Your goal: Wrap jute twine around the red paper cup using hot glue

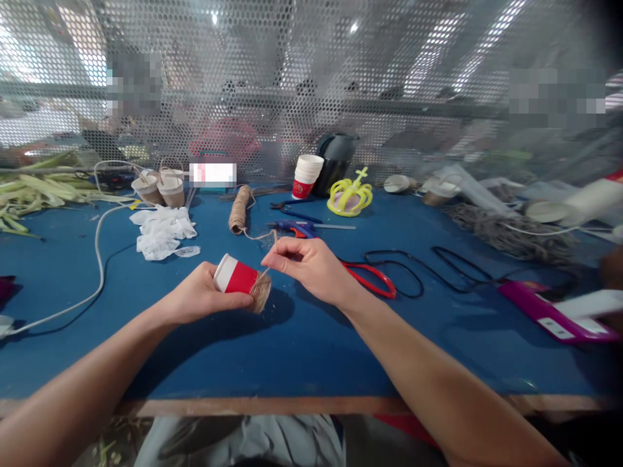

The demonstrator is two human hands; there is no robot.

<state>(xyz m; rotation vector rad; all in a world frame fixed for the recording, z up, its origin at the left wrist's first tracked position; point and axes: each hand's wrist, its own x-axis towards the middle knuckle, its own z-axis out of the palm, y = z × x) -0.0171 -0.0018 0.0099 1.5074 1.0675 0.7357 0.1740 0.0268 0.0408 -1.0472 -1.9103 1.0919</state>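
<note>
My left hand (207, 299) is closed around a red and white paper cup (239, 277), which lies tilted on its side in the air with its base toward the right. Brown twine (261, 293) is wound over the base end of the cup. In a pinch of thumb and fingers, my right hand (304, 263) holds the twine strand just right of the cup. That strand runs back to a spool of twine (239, 209) lying on the table. Behind my right hand is a blue glue gun (296, 227), partly hidden by it.
Stacked paper cups (307, 176), a dark kettle (335, 162) and a yellow crown-shaped piece (350, 196) stand at the back. Red-handled scissors (372, 279) and a black cord (413, 266) lie right. Crumpled white gloves (163, 230) and a white cable (100, 259) lie left.
</note>
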